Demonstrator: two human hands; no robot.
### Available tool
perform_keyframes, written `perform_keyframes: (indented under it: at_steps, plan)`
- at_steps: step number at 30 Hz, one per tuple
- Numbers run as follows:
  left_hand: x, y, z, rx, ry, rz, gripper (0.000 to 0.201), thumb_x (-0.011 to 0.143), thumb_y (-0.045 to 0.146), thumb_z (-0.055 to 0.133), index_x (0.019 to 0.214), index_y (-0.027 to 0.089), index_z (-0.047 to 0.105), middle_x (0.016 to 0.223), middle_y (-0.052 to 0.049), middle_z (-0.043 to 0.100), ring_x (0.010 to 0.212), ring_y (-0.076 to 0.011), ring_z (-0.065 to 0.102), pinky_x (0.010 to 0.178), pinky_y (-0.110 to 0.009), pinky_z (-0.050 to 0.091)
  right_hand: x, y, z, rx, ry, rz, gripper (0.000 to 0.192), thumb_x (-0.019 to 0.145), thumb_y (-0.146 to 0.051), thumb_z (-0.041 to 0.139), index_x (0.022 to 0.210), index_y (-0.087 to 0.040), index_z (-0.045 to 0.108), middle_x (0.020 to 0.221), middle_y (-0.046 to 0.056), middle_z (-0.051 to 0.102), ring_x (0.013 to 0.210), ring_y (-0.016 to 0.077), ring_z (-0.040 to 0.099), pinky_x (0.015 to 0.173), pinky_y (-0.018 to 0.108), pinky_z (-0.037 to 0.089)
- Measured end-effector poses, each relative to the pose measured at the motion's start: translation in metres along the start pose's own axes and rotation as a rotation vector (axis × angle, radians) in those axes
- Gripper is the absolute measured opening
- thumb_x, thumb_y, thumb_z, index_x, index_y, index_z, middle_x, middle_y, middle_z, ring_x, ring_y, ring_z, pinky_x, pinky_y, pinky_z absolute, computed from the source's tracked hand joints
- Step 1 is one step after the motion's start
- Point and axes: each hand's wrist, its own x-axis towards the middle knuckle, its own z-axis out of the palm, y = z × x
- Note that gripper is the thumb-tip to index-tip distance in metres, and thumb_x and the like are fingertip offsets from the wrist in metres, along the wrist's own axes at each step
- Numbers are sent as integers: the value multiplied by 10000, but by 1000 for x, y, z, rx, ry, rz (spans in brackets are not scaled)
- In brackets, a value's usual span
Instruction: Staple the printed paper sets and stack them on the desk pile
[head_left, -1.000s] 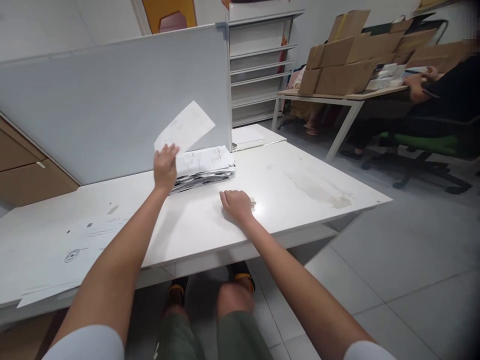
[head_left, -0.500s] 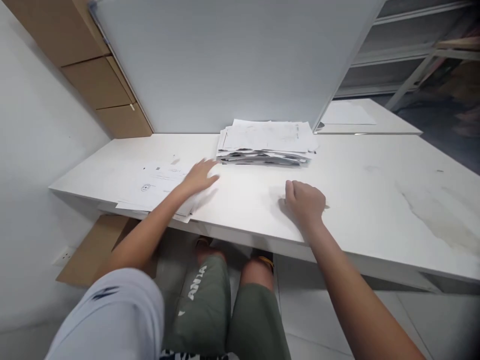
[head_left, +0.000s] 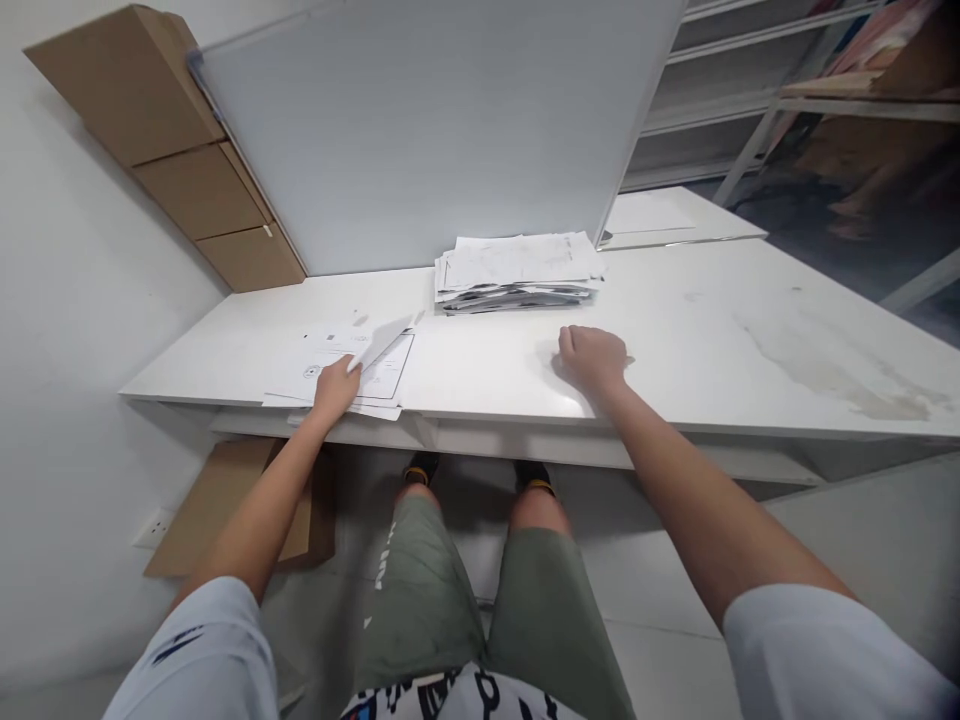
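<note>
- The left hand [head_left: 335, 387] pinches a single sheet [head_left: 379, 343], one edge lifted, over the small pile of papers [head_left: 341, 372] at the desk's [head_left: 712, 330] near left edge.
- Half a second ago that hand lay flat and open on this pile; a second ago it held a sheet up at the tall paper stack [head_left: 517, 272].
- The right hand [head_left: 592, 357] stays curled on the bare desk; whether it holds anything, I cannot tell.
- The tall stack sits against the grey partition [head_left: 435, 130].
</note>
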Motion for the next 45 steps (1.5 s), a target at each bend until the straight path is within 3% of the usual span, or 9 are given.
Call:
perform_keyframes:
  at_steps: [2, 5, 11, 15, 18, 23, 27, 33, 45]
  plan:
    - [-1, 4, -10, -65, 151, -49, 382, 954, 292, 363, 1210, 176, 620, 1022, -119, 705, 952, -301, 647, 791, -364, 498, 1, 0, 1, 21, 11, 5, 408, 937, -280, 329, 714, -141, 642, 705, 107, 625, 649, 188, 505, 572, 308, 175]
    - [-16, 28, -17, -25, 246, 59, 501, 934, 230, 394, 1432, 206, 446, 1091, -102, 694, 950, -287, 651, 780, -357, 502, 2, 4, 6, 78, 43, -16, 398, 935, -296, 340, 666, -160, 599, 677, 89, 605, 635, 181, 484, 568, 306, 180]
    - [-60, 127, 14, 172, 33, 415, 449, 914, 214, 474, 1356, 159, 534, 1120, -119, 679, 1052, -271, 628, 833, -351, 507, 4, 14, 11, 227, 268, -124, 343, 950, -283, 300, 801, -183, 593, 802, 98, 626, 804, 229, 525, 729, 324, 319]
    - [-77, 188, 52, 153, -8, 535, 403, 961, 319, 463, 1285, 104, 568, 1055, -154, 681, 1042, -287, 627, 830, -377, 510, 6, 22, 11, 267, 412, 130, 294, 952, -287, 316, 881, -174, 578, 905, 132, 633, 912, 267, 533, 889, 400, 320]
    - [-80, 213, 74, 66, -13, 658, 529, 984, 408, 443, 1405, 88, 447, 1232, -182, 632, 1185, -298, 568, 932, -397, 482, 8, 30, 11, 425, 319, 411, 325, 961, -311, 303, 810, -185, 561, 830, 113, 629, 836, 244, 541, 801, 351, 356]
    - [-71, 210, 89, 59, -56, 904, 753, 907, 584, 531, 1486, 136, 353, 1466, -196, 450, 1342, -390, 419, 1052, -503, 398, 11, 35, 9, 626, 213, 488, 318, 949, -287, 336, 719, -210, 542, 794, 64, 649, 768, 198, 545, 675, 276, 332]
    - [-63, 197, 91, 44, -57, 1062, 487, 932, 254, 505, 1411, 171, 471, 1465, -156, 464, 1330, -344, 441, 1038, -483, 419, 11, 30, 6, 626, 190, 406, 315, 940, -295, 379, 678, -216, 535, 745, 49, 640, 744, 196, 539, 653, 276, 313]
    - [-59, 196, 96, -98, -8, 987, 440, 951, 153, 363, 1362, 116, 518, 1334, -134, 599, 1258, -280, 524, 1019, -430, 455, 11, 30, 2, 675, 183, 417, 324, 939, -291, 381, 649, -217, 506, 729, 42, 630, 741, 192, 530, 659, 279, 314]
    - [-81, 201, 102, -104, 74, 849, 487, 915, 130, 377, 1378, 173, 525, 1349, -105, 594, 1275, -278, 521, 977, -439, 455, 11, 33, -1, 720, 243, 483, 329, 935, -305, 345, 677, -212, 527, 767, 59, 643, 784, 195, 548, 695, 286, 352]
